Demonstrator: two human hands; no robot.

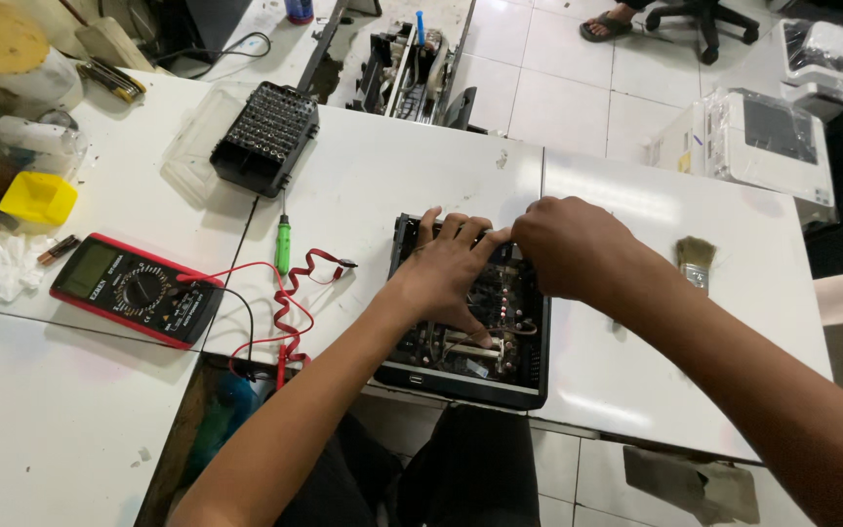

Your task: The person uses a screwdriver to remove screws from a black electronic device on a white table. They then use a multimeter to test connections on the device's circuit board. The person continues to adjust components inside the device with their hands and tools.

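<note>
Electronics in an opened black case lay on the white table, at its near edge right before the person, so both arms could reach down into it. With the cover off, the circuit board inside was bare to the fingers. The left hand lay spread flat over the board, fingers wide and gripping nothing, seemingly steadying the case. The right hand was curled at the far rim with its fingertips pinched together beside the left fingers; whatever they pinched was too small to make out. A green screwdriver and a red multimeter with red leads lay to the left within easy reach, a black bit set farther back. A paintbrush rested to the right.
</note>
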